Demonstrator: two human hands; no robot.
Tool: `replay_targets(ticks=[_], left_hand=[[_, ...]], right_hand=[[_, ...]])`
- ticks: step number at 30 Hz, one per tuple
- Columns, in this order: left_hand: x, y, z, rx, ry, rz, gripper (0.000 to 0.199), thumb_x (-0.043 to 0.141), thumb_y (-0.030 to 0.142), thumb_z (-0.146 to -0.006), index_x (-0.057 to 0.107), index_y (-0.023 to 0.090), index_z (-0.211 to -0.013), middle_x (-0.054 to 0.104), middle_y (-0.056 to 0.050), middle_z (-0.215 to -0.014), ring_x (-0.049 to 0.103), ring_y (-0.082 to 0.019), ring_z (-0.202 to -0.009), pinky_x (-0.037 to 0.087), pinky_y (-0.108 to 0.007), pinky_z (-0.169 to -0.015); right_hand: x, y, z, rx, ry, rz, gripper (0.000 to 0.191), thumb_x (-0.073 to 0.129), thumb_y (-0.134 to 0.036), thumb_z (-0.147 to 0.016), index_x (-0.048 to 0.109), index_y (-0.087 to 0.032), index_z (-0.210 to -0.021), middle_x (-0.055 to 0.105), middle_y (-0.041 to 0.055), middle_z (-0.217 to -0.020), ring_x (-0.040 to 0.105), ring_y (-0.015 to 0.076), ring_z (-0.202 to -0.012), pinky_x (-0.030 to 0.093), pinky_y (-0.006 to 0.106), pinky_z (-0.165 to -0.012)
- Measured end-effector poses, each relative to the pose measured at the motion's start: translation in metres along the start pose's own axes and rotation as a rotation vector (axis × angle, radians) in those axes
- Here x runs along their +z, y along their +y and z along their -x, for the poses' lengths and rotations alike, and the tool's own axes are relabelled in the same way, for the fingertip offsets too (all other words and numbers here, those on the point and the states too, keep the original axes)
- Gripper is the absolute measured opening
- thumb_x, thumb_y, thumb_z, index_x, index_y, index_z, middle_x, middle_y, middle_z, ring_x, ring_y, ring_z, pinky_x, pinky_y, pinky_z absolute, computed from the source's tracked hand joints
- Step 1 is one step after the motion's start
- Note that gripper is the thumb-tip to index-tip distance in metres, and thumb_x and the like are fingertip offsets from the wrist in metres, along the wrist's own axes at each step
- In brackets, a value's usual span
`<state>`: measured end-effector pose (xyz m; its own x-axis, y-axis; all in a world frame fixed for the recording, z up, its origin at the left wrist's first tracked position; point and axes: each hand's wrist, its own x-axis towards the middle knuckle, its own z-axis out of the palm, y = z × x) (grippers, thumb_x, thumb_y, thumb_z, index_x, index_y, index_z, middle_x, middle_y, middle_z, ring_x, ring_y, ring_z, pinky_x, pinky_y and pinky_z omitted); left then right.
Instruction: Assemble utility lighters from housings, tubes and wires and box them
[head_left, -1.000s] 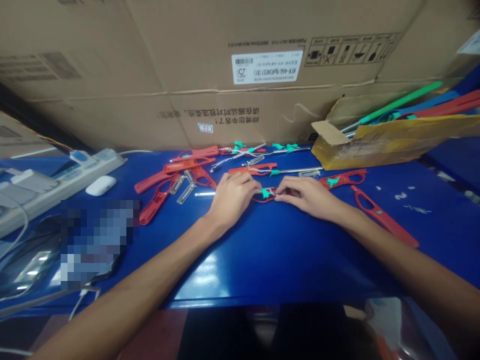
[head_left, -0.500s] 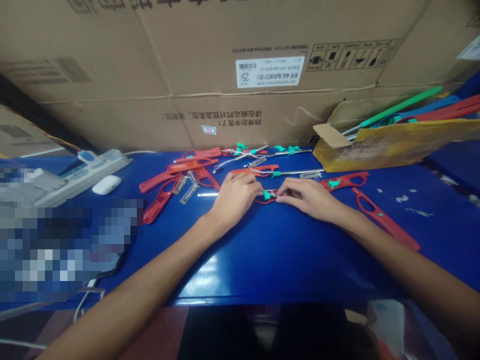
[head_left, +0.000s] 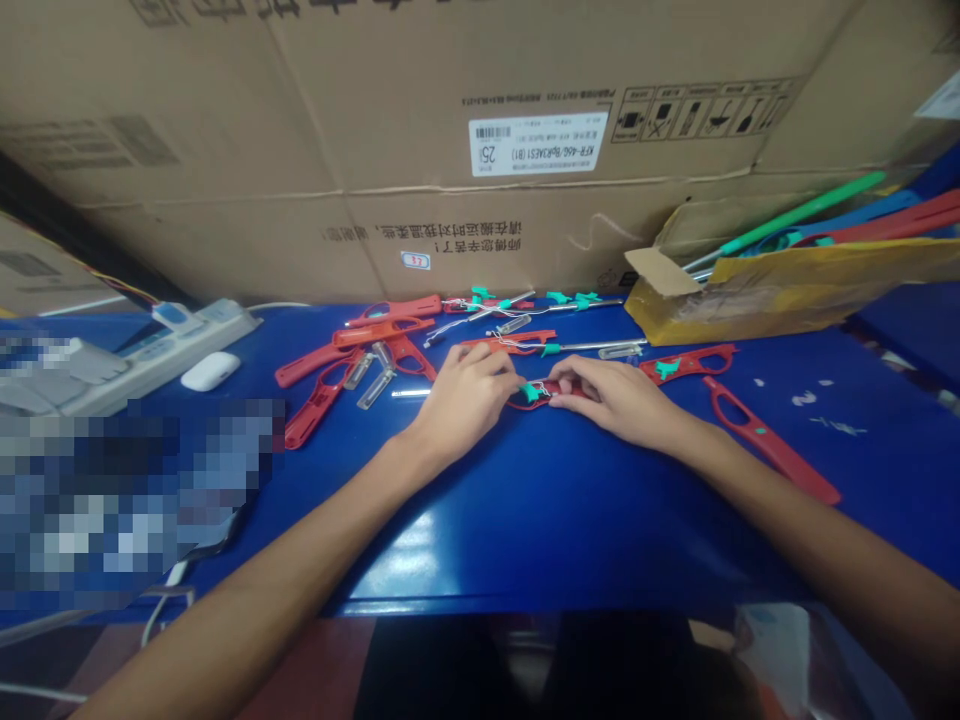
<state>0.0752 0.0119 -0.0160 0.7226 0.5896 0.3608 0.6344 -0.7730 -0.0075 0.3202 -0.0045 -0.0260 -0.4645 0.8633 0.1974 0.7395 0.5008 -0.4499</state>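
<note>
Between my hands lies a red lighter handle half (head_left: 529, 402), with a green trigger (head_left: 531, 391) and thin white wires in it. My left hand (head_left: 472, 395) closes on its left end, fingertips beside the trigger. A metal tube (head_left: 409, 394) sticks out to the left from under that hand. My right hand (head_left: 611, 398) has thumb and fingers pinched at the wires and the right part of the handle; whether a wire is between them is hidden. Just right of it lies another red handle half (head_left: 690, 364) with a green piece. An empty-looking red shell (head_left: 780, 445) lies farther right.
Red handle shells (head_left: 319, 405) and clear fuel tanks (head_left: 377, 388) lie left. Wired parts with metal tubes (head_left: 592, 346) lie behind my hands. A yellow-taped carton (head_left: 750, 310) holds long lighters. A power strip (head_left: 172, 350) and white case (head_left: 211, 371) are left; a cardboard wall (head_left: 262, 230) stands behind.
My right fingers have shifted very slightly along the handle half. My left hand stays nearly in place, and the whole view has drifted a few pixels.
</note>
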Motion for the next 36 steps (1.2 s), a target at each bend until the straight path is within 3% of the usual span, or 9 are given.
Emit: replay_targets(ticks=[6,9,15,19,27,36], left_hand=[[0.002,-0.003,0.002,-0.030,-0.002,0.091,0.021,0.059,0.016,-0.099,0.076,0.024,-0.107,0.073,-0.002,-0.101,0.059,-0.022,-0.093,0.035,-0.037,-0.083],[0.005,-0.004,0.002,-0.055,0.021,0.144,0.018,0.060,0.018,-0.099,0.075,0.023,-0.106,0.074,-0.002,-0.098,0.061,-0.022,-0.094,0.037,-0.037,-0.084],[0.011,-0.006,0.001,-0.116,0.075,0.251,0.012,0.062,0.023,-0.099,0.074,0.022,-0.096,0.075,-0.002,-0.091,0.063,-0.021,-0.089,0.041,-0.037,-0.085],[0.012,-0.008,0.001,-0.123,0.059,0.316,0.010,0.065,0.021,-0.097,0.075,0.022,-0.098,0.074,-0.003,-0.099,0.062,-0.022,-0.092,0.044,-0.038,-0.088],[-0.002,-0.025,0.007,-0.080,-0.029,0.344,0.022,0.063,0.027,-0.098,0.068,0.021,-0.119,0.067,-0.008,-0.120,0.062,-0.023,-0.112,0.049,-0.041,-0.097],[-0.006,-0.031,0.007,-0.055,-0.090,0.359,0.021,0.055,0.025,-0.102,0.074,0.019,-0.107,0.074,-0.006,-0.107,0.067,-0.020,-0.101,0.051,-0.037,-0.092]], right_hand=[[0.000,-0.004,0.004,-0.151,0.014,0.074,0.036,0.051,-0.038,-0.102,0.057,-0.027,-0.137,0.067,0.0065,-0.113,0.066,0.0205,-0.094,0.052,0.034,-0.080],[0.001,-0.004,0.003,-0.201,-0.024,0.054,0.040,0.046,-0.035,-0.105,0.055,-0.031,-0.143,0.064,0.0069,-0.115,0.065,0.0205,-0.097,0.053,0.035,-0.084],[0.002,0.000,0.002,-0.197,-0.035,0.021,0.039,0.048,-0.036,-0.104,0.057,-0.034,-0.142,0.064,0.0055,-0.115,0.065,0.0185,-0.095,0.052,0.032,-0.083],[0.002,0.001,0.002,-0.225,-0.037,0.074,0.038,0.046,-0.032,-0.105,0.061,-0.036,-0.140,0.063,0.0052,-0.116,0.065,0.0165,-0.089,0.051,0.030,-0.078],[0.001,0.000,0.002,-0.221,-0.041,0.090,0.039,0.045,-0.031,-0.105,0.060,-0.037,-0.141,0.063,0.0051,-0.115,0.065,0.0164,-0.089,0.052,0.030,-0.078],[0.000,-0.002,0.002,-0.212,-0.045,0.100,0.039,0.043,-0.032,-0.105,0.062,-0.037,-0.139,0.063,0.0051,-0.114,0.065,0.0165,-0.088,0.052,0.030,-0.078]])
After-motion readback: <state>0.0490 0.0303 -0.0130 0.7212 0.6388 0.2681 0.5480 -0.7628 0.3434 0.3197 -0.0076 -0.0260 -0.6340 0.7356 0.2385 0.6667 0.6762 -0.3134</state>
